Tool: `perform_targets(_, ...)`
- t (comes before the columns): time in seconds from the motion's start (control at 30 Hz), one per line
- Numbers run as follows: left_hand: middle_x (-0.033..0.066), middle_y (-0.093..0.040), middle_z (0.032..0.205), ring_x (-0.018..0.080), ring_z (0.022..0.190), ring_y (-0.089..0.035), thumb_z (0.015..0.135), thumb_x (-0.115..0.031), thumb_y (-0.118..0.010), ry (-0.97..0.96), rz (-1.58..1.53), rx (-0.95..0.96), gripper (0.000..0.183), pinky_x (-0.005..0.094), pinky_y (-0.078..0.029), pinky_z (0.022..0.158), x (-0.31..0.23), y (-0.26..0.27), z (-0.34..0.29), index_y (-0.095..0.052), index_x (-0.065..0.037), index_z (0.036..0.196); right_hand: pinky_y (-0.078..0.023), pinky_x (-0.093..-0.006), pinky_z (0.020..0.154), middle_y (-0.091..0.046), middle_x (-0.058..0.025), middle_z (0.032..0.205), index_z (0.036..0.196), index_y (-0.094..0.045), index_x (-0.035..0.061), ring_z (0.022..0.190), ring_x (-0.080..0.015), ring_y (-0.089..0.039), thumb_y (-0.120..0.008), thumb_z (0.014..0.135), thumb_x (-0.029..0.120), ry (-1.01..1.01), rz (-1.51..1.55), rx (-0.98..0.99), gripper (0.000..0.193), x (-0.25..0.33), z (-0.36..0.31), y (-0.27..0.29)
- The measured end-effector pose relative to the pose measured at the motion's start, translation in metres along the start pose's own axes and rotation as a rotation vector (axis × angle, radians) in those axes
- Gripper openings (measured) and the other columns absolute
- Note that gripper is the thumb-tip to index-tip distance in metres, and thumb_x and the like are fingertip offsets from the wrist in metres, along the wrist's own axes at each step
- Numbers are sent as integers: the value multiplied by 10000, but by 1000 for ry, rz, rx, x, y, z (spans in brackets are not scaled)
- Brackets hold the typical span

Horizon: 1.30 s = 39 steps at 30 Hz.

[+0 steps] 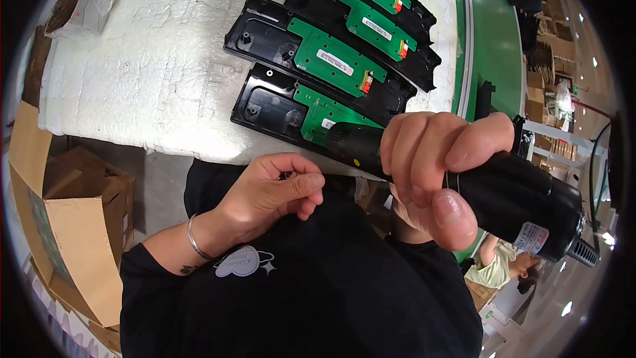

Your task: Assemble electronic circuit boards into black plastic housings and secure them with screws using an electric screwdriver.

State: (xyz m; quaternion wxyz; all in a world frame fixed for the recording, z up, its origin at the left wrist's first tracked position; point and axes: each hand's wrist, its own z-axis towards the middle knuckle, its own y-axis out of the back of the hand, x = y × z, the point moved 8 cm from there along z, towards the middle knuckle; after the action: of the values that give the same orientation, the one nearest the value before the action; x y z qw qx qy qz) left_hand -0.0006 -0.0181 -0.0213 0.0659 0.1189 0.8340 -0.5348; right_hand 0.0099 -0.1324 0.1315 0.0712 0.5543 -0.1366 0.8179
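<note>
My right hand (444, 172) is wrapped round the thick body of a black electric screwdriver (530, 195). The tool's narrower front end points left, over the nearest black plastic panel (268, 109) and its green circuit board (311, 113); whether its tip touches the board is hidden. In front of my body, my left hand (265, 192) is curled, thumb against fingers. Small dark bits show inside the curl, too little to name. Farther back lie more black panels (255, 33) with green boards (338, 63), overlapping in a slanted row. Each of these boards has a white label and a red-and-yellow connector.
White foam padding (146, 59) covers the work surface. Clear plastic wrap (99, 3) lies at its far left corner. Open cardboard boxes (86, 225) stand at the lower left. A green surface (493, 46) runs along the right, and another person (500, 265) is beyond it.
</note>
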Motion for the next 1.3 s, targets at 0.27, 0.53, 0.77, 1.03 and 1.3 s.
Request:
perform_targets(0.27, 71, -606, 905, 116, 791, -585, 854, -114, -574, -64, -62, -57, 185, 232, -489, 720, -5, 5, -5, -573, -6, 1004, -354, -273, 494, -457, -4, 596, 884, -357, 85, 476, -113, -421, -560, 730, 63, -40, -26, 174, 256, -4, 7, -15)
perform_targets(0.53, 63, -606, 897, 103, 773, -580, 865, -119, -560, -80, -130, -53, 167, 218, -488, 710, -8, 3, -1, -572, -15, 995, -355, -258, 478, -520, 13, 659, 910, -408, 86, 481, -95, -461, -621, 733, 91, 30, 71, 213, 277, 17, 10, -9)
perform_targets(0.77, 41, -602, 863, 93, 741, -570, 882, -151, -538, -129, -198, 34, 157, 210, -482, 682, -11, -4, 3, -577, -29, 972, -482, -160, 484, -569, 4, 579, 849, -433, 79, 476, -67, -545, -677, 710, 46, 249, 277, 353, 283, 60, 5, -23)
perform_targets(1.03, 46, -593, 884, 119, 787, -571, 899, -227, -507, -82, -198, 39, 223, 233, -475, 704, -6, -6, 4, -567, -30, 982, -469, -154, 468, -556, 11, 556, 846, -435, 91, 460, -59, -534, -670, 710, 35, 285, 225, 281, 278, 55, 6, -23)
perform_targets(1.3, 161, -470, 1196, 232, 1135, -462, 939, -191, -408, -75, -160, -34, 391, 312, -370, 975, -6, -12, 0, -357, 53, 1241, -354, -286, 544, -420, 4, 599, 1060, -407, 39, 483, -108, -372, -464, 715, 122, 114, -10, -59, 359, -5, 33, -7)
